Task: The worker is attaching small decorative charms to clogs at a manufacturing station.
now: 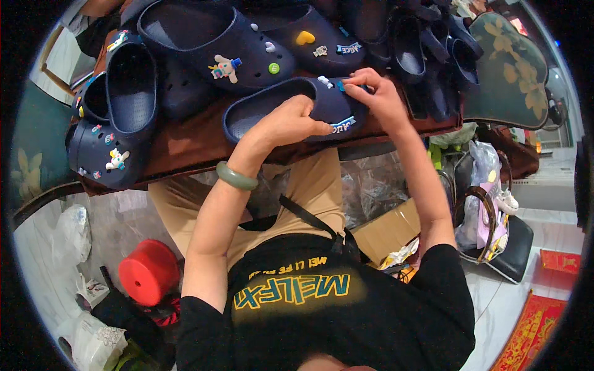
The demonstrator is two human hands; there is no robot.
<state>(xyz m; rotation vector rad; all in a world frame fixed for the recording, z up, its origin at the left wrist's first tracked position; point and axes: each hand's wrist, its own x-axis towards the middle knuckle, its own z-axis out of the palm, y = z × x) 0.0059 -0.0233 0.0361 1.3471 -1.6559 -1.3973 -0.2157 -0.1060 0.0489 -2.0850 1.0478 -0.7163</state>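
Note:
A navy clog lies on its side-on sole at the table's near edge, its toe to the right. My left hand grips its upper, with fingers curled into the foot opening and the thumb by a blue-and-white banner charm. At the toe, my right hand pinches at a small blue charm, thumb and forefinger close together. A white cloud-like charm sits beside it on the upper. Whether the blue charm is fully seated in its hole cannot be seen.
More navy clogs with charms, such as a large one and an upright one, crowd the brown-covered table. Below stand a red stool, a cardboard box and a black chair holding bags.

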